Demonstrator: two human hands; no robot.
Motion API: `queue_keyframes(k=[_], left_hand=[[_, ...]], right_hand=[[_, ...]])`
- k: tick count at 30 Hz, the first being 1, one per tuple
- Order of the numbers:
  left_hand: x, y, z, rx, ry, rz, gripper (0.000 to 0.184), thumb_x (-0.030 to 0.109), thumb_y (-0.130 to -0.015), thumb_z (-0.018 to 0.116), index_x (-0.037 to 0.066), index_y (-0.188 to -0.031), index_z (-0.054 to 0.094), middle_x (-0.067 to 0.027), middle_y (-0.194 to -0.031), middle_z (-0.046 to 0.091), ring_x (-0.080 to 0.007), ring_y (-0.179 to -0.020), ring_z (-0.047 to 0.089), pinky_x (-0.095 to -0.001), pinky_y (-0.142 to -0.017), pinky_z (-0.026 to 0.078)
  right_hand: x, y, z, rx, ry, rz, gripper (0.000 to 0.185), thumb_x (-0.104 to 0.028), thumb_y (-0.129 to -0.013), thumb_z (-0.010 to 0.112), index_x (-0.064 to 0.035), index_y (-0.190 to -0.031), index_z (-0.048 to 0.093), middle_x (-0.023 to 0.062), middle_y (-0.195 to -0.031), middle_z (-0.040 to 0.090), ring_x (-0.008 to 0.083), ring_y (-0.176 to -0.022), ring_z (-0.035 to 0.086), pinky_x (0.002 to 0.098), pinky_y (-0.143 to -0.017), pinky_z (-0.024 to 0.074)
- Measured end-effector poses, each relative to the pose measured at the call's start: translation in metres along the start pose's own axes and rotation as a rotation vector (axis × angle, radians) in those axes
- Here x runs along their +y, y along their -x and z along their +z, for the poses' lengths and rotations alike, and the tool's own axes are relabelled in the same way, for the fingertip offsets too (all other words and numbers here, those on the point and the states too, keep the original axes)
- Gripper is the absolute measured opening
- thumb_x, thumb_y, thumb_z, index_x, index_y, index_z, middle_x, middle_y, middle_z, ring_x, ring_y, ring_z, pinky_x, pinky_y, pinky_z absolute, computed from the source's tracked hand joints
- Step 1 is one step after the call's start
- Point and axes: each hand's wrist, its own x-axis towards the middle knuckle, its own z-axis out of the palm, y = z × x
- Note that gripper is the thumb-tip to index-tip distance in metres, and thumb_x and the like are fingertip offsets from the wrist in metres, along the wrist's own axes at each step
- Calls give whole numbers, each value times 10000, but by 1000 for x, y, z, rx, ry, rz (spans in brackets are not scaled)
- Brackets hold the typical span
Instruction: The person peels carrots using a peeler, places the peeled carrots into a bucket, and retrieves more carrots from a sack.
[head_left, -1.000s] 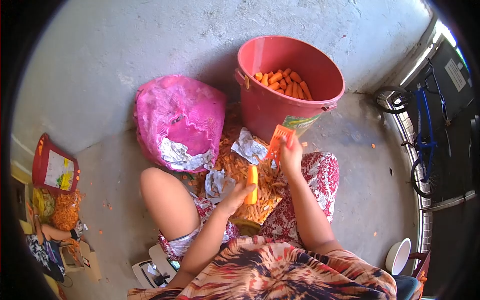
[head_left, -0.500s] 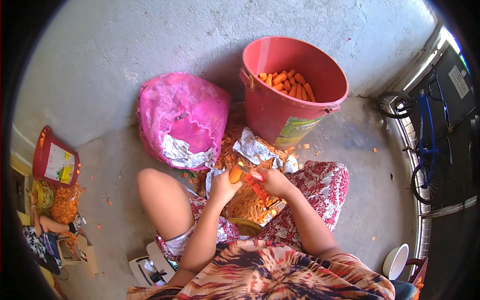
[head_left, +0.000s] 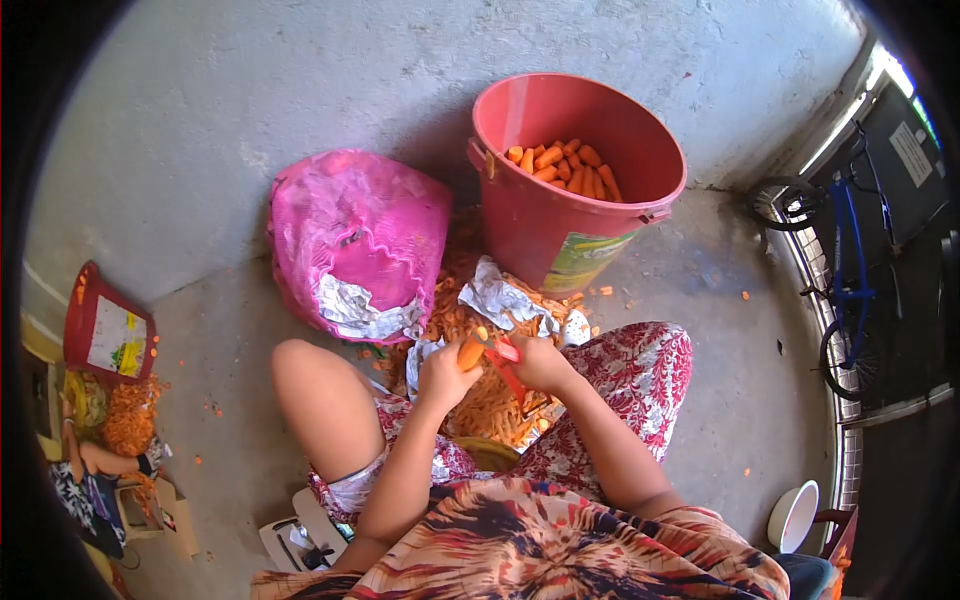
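Note:
My left hand (head_left: 446, 374) is closed around an orange carrot (head_left: 470, 353) held above my lap. Close by on the right, my right hand (head_left: 541, 363) grips a red peeler (head_left: 506, 357), its end against or very near the carrot; the exact contact is too small to tell. Beneath both hands lies a heap of carrot peelings (head_left: 480, 412), with crumpled silvery sheets (head_left: 495, 292) on its far side. Part of a yellowish container rim (head_left: 485, 452) shows between my legs.
A large red bucket (head_left: 570, 235) holding several peeled carrots stands ahead beside a pink mesh sack (head_left: 350, 240). At far left, another person's leg (head_left: 105, 458) is near a smaller red bucket (head_left: 110, 330) and peelings. A blue bicycle (head_left: 848, 260) and white basin (head_left: 793, 517) are right.
The peeler has turned slightly, showing less of its flat side, and the right hand has shifted a little. The carrot stays in the left hand. The whole view has shifted slightly.

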Motion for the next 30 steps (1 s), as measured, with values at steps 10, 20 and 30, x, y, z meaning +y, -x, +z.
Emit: queue_keyframes(k=[10, 20, 30], left_hand=[[20, 5, 0, 36, 17, 279, 231, 157, -691, 635, 67, -872, 525, -102, -885, 443, -267, -818, 495, -339, -702, 405], [9, 1, 5, 26, 318, 252, 245, 107, -694, 622, 41, -916, 542, -83, -992, 480, -249, -876, 499, -341, -767, 398], [-20, 5, 35, -189, 714, -161, 468, -34, -707, 583, 60, -1098, 343, -84, -1015, 463, -145, -789, 548, -251, -582, 481]], right_hand=[[33, -28, 57, -410, 234, -197, 305, -222, -600, 689, -83, -853, 589, 72, -785, 604, 240, -721, 578, 329, -654, 452], [25, -34, 60, -57, -693, -15, 235, -163, -770, 492, -55, -968, 557, 103, -859, 592, 190, -769, 554, 308, -688, 434], [2, -16, 17, 210, -571, 154, 238, -205, -755, 505, -24, -896, 566, 148, -730, 603, 239, -676, 601, 340, -579, 458]])
